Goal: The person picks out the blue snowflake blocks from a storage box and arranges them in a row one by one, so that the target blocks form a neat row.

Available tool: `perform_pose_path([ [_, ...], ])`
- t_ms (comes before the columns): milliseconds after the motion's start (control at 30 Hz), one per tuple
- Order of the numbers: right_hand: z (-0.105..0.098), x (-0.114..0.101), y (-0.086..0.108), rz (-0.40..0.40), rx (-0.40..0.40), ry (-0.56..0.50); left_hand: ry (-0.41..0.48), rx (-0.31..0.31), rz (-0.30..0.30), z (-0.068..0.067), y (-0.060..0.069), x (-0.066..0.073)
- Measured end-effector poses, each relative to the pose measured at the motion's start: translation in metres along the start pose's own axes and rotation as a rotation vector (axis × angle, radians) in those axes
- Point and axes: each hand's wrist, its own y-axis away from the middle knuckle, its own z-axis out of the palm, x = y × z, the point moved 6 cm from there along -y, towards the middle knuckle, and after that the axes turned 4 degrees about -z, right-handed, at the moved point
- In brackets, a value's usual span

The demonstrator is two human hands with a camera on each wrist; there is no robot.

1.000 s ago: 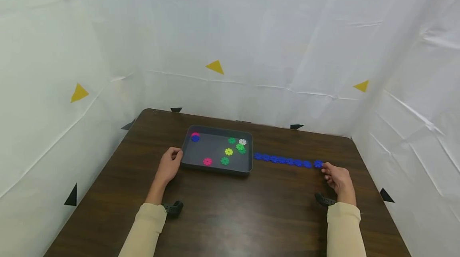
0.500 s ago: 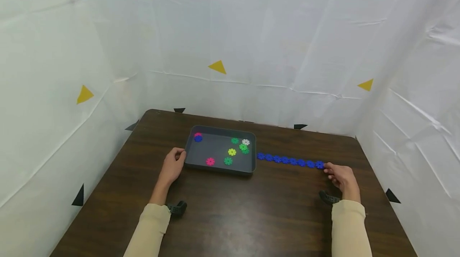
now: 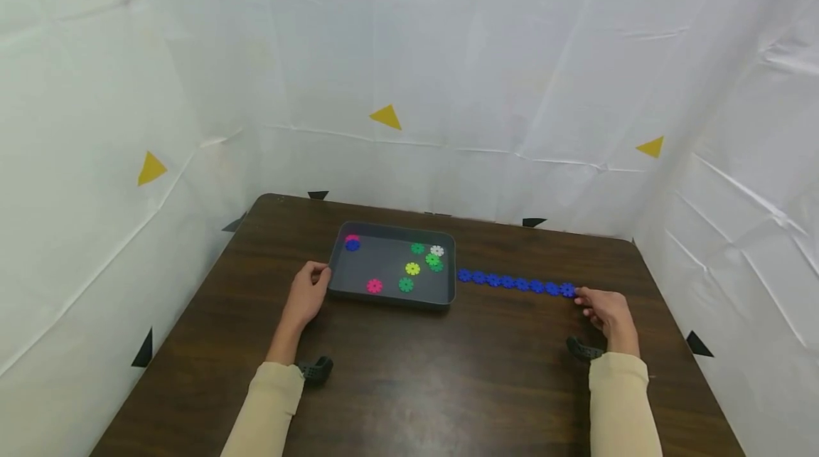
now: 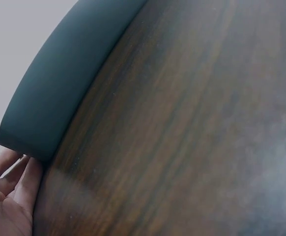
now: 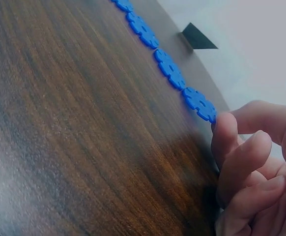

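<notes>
A row of blue flower-shaped discs (image 3: 507,282) stretches rightward from beside the grey tray (image 3: 392,300). At its right end, my right hand (image 3: 609,309) pinches the edge of the last blue disc (image 5: 199,103) between thumb and index finger; the other fingers are curled. In the right wrist view this disc lies flat, its edge meeting its neighbour (image 5: 169,68). My left hand (image 3: 308,291) grips the tray's near left corner, with fingertips on either side of the dark wall (image 4: 49,93) in the left wrist view.
Inside the tray lie loose discs: a blue one (image 3: 352,246) over a pink one, another pink (image 3: 374,286), a yellow (image 3: 412,269), a white (image 3: 437,251) and several green (image 3: 406,285). White sheeting (image 3: 448,52) surrounds the brown table (image 3: 409,386).
The last blue disc has slid left with my right hand, closing the gap to the row between the first and second frames. My left hand has stayed at the tray corner.
</notes>
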Motion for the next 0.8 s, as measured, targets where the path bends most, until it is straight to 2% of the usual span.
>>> perform_pose_path([
  [500, 0.0, 0.002, 0.003, -0.027, 0.045, -0.109, 0.016, 0.009, 0.019, 0.002, -0.001, 0.002],
  [800, 0.005, -0.002, 0.01, -0.074, 0.204, -0.171, 0.02, -0.004, 0.02, 0.003, -0.001, 0.003],
])
